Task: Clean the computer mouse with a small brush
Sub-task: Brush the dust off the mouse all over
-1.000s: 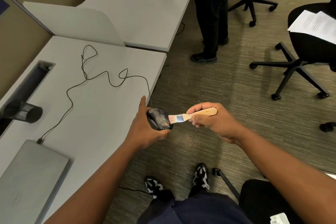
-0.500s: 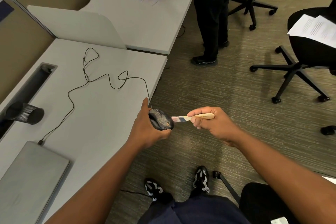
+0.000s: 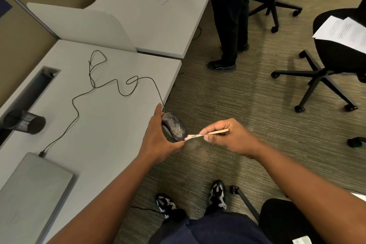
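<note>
A dusty black computer mouse (image 3: 175, 127) is held just past the desk's right edge, over the carpet. My left hand (image 3: 158, 140) grips it from the left and below. My right hand (image 3: 229, 137) pinches a small wooden-handled brush (image 3: 206, 134), whose pale bristles touch the mouse's near end. The mouse's black cable (image 3: 111, 87) winds back across the grey desk (image 3: 103, 125) to a closed grey laptop (image 3: 29, 194).
A black mesh cup (image 3: 24, 122) lies on its side at the desk's left. A person (image 3: 229, 16) stands by the far desk. Office chairs (image 3: 326, 61) with papers stand on the carpet at right. My feet (image 3: 216, 194) are below.
The brush has turned edge-on and its bristles have slid from the mouse's side to its near end. The standing person's hand has lifted off the far desk's paper.
</note>
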`<state>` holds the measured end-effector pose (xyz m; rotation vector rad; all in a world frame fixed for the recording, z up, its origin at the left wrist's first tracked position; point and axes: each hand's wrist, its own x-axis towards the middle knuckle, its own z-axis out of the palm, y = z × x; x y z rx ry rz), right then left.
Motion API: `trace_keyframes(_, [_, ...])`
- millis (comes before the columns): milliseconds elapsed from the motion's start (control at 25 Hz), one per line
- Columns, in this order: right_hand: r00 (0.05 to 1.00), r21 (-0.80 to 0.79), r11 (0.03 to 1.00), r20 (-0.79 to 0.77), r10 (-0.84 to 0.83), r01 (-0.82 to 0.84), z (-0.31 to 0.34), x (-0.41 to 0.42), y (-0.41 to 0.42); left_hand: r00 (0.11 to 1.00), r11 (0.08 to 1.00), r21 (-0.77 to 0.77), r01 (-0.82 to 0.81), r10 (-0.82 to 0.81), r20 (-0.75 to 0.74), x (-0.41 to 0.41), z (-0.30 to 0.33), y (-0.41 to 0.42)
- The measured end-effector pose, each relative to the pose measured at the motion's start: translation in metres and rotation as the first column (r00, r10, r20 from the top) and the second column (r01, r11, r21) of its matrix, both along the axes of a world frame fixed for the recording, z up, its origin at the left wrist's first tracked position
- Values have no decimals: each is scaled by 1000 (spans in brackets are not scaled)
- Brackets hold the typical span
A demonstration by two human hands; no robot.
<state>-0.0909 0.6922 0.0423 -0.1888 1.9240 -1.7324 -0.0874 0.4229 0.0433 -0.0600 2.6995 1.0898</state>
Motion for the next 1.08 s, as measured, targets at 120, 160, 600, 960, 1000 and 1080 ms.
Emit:
trace_keyframes(120, [998, -18, 998, -21, -56, 55, 2, -1, 1, 1000, 1000, -3, -4, 4, -7, -1, 0, -1])
trace_keyframes(160, [998, -48, 997, -26, -53, 52, 5, -1, 0, 1000, 1000, -6, -3, 3, -11, -2, -1, -1])
trace_keyframes(600, [976, 39, 998, -214, 51, -44, 17, 1, -36, 999, 999, 20, 36, -36, -15, 0, -11, 1])
trace_keyframes(960, [952, 231, 964, -239, 189, -133, 30, 1, -35, 1000, 1000, -2, 27, -27, -6, -1, -8, -6])
trace_keyframes(1000, [954, 227, 965, -235, 186, -133, 30, 1, -33, 1000, 1000, -3, 30, -30, -8, -1, -7, -5])
trace_keyframes(1080, [960, 202, 972, -223, 169, -124, 29, 2, -31, 999, 999, -5, 34, -34, -14, 0, -5, -4])
